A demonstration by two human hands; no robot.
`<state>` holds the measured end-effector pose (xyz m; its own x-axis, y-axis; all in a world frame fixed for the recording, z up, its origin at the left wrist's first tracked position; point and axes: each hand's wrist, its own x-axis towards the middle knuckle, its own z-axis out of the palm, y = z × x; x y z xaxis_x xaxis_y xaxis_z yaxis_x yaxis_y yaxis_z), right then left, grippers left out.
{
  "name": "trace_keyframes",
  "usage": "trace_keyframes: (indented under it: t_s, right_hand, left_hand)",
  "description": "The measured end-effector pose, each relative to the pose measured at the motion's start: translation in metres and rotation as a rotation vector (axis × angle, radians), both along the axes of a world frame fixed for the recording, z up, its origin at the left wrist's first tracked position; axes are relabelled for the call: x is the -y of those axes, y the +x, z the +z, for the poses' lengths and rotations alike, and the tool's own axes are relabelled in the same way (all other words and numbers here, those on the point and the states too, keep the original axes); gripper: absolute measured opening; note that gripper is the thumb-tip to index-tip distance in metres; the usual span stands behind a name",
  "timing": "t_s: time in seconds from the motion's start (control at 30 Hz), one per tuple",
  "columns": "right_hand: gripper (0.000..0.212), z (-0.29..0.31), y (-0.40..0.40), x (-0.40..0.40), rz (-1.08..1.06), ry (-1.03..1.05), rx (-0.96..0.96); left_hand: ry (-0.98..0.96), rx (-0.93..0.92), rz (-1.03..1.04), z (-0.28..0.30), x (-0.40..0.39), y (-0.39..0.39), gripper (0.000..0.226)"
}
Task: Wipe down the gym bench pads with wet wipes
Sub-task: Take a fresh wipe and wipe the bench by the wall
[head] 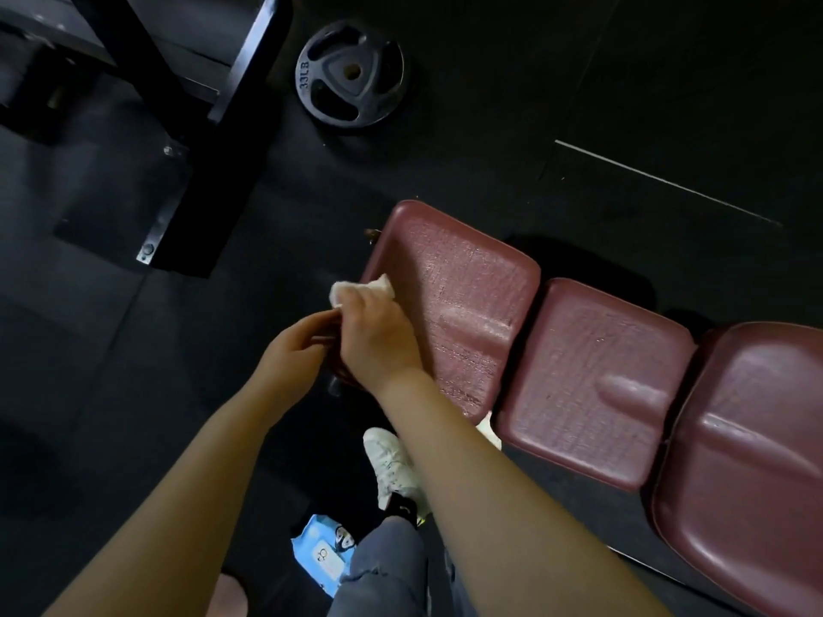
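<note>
Head view: a white wet wipe (340, 290) is clamped in the right hand (378, 336) and pressed on the left edge of the end bench pad (467, 300). The left hand (296, 345), fingers curled, is held against that pad's edge just beside the right hand. A blue wipes pack (318, 556) is seen on the floor (111, 349) below the pad, beside a white shoe (394, 467).

Scene was dim overall; the floor (133, 349) fell nearly black. Overhead light left soft glare on the bench (623, 385) pads. Wide-angle bending appeared toward edges, with slight softness throughout.
</note>
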<state>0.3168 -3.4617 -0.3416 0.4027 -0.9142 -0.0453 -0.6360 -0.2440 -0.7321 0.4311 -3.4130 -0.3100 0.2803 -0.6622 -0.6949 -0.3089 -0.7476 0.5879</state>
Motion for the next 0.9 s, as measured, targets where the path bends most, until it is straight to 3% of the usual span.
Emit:
trace_keyframes:
  t_s: [0.03,0.13,0.2,0.3,0.37,0.43,0.47,0.53,0.6,0.67,0.73,0.8,0.9]
  right_hand:
    - [0.022,-0.011,-0.013,0.005,-0.053,-0.018,-0.026]
    - [0.023,-0.034,-0.088,-0.015,-0.371,0.205,-0.179]
    - [0.024,-0.043,-0.117,-0.028,-0.638,0.331,-0.163]
    - [0.022,-0.038,-0.076,-0.009,-0.838,0.343,-0.129]
    - [0.020,-0.015,-0.032,0.008,-0.524,0.247,0.012]
    - [0.017,-0.002,-0.008,0.017,-0.052,0.025,-0.013]
    - [0.015,-0.007,-0.011,0.024,0.063,-0.040,-0.073]
    - [0.016,-0.024,-0.045,0.031,-0.093,-0.015,-0.162]
    - [0.022,-0.040,-0.092,0.027,-0.414,0.013,-0.185]
    - [0.021,-0.048,-0.122,0.020,-0.714,0.183,-0.170]
    - [0.021,-0.044,-0.101,0.025,-0.884,0.310,-0.211]
    - [0.021,-0.030,-0.055,0.035,-0.691,0.272,-0.110]
    - [0.019,-0.004,-0.021,0.050,0.033,0.107,-0.185]
  left_hand:
    - [-0.003,-0.006,-0.001,0.001,0.001,0.000,0.058]
    - [0.035,-0.004,-0.037,0.003,0.003,0.001,0.059]
    - [0.043,-0.005,-0.055,0.005,0.003,0.002,0.060]
    - [0.059,-0.013,-0.057,0.002,0.002,0.006,0.061]
    - [0.049,-0.018,-0.049,0.001,0.003,0.007,0.061]
    - [0.014,-0.002,-0.049,0.001,0.004,0.006,0.064]
    - [-0.003,0.001,-0.042,0.000,0.004,0.005,0.066]
    - [0.003,-0.017,-0.047,0.002,0.005,0.001,0.068]
    - [0.014,-0.024,-0.081,0.004,0.004,-0.003,0.068]
    - [0.012,-0.020,-0.092,0.004,0.003,-0.003,0.066]
    - [0.018,-0.024,-0.078,0.002,0.004,-0.002,0.065]
    - [0.016,-0.039,-0.046,0.002,0.005,-0.002,0.063]
    - [0.002,-0.038,-0.015,0.000,0.006,-0.001,0.060]
